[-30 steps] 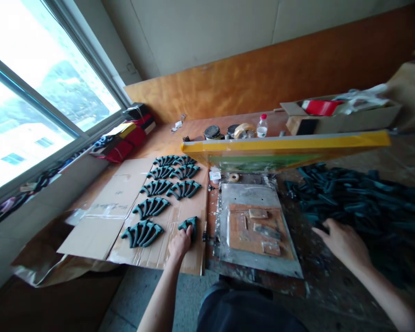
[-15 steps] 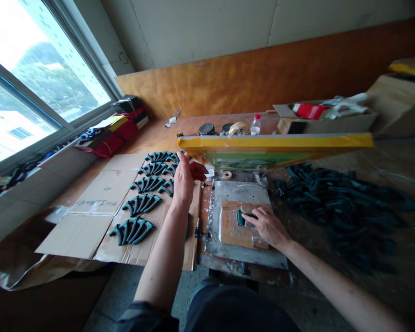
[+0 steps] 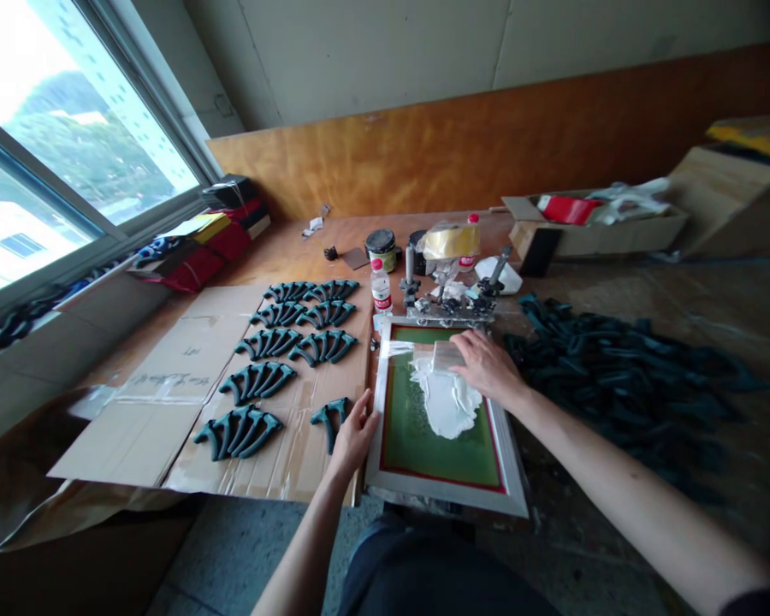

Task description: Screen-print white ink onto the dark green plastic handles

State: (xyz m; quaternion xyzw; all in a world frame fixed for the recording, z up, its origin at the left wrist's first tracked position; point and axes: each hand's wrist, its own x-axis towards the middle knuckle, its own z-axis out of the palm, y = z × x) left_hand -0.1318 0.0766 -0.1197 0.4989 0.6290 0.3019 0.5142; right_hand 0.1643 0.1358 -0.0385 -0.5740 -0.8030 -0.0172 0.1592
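With the screen frame (image 3: 446,494) taken as the dial and twelve o'clock pointing away from the person, the frame lies flat on the worktable, its green mesh (image 3: 411,436) facing up and a patch of white paste (image 3: 450,412) spread over the middle. The right hand (image 3: 488,368) reaches in from about two o'clock and grasps a pale squeegee (image 3: 447,356), which sits toward twelve o'clock on the mesh, at the top edge of the paste. The left hand (image 3: 358,432) is at nine o'clock beside the frame's outer edge, its fingers loosely bent; whether it grips that edge cannot be told. Just past the left hand, also toward nine o'clock, a small cluster of dark green pieces (image 3: 331,419) rests on a cardboard sheet (image 3: 180,368), partly hidden by the hand. Farther out, between nine and ten o'clock, more curved pieces of the same colour lie in fan-shaped groups (image 3: 257,381) on the cardboard. A loose heap (image 3: 622,385) of similar dark pieces spreads at three o'clock. A metal hinge clamp (image 3: 449,316) stands at twelve o'clock, and a red-capped bottle (image 3: 381,289) at eleven, with a lidded jar (image 3: 381,246) behind it. An open carton (image 3: 622,233) sits near two o'clock.
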